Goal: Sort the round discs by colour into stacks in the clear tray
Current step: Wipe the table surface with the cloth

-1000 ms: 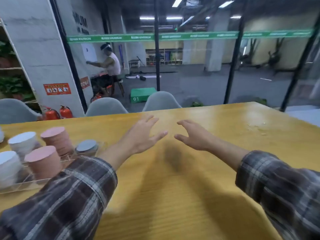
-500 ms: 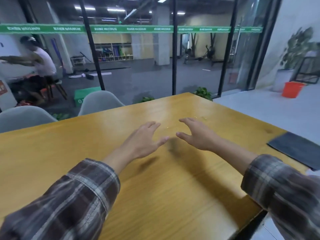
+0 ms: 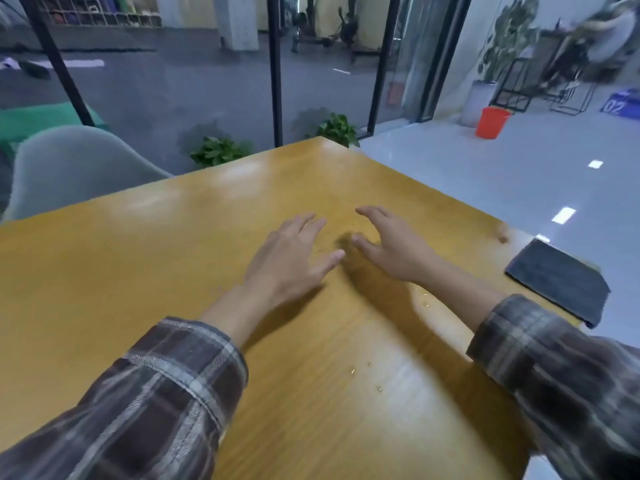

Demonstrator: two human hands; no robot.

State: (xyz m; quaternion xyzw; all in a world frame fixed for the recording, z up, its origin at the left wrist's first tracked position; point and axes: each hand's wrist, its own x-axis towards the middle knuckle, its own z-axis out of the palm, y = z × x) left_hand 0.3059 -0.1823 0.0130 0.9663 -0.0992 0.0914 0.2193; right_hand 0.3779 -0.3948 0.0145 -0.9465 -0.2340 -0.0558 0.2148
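**Inspector:** You are holding your left hand [image 3: 291,258] and your right hand [image 3: 391,247] low over the yellow wooden table [image 3: 138,271], centre of the frame. Palms are facing down, fingers straight and spread. Neither hand is gripping anything.

**Operator:** And the discs and the tray?

**Inspector:** Neither the round discs nor the clear tray is showing anywhere in this view, so I cannot tell where they are lying. You are looking toward the table's far corner. Only a few small shiny specks [image 3: 369,372] are lying on the wood, lower centre. A dark grey flat mat [image 3: 557,282] is sitting at the right, by the table's edge. Whether it is resting on the table I cannot tell.

**Operator:** So how are you marking my progress?

**Inspector:** I am marking it as unverifiable. No stack is showing, finished or half-built, and no disc is showing under your hands. In my judgement, nothing is waiting to be sorted on this side. Whatever is left is lying outside the frame. You are needing to face the tray for the stacks to be checked.
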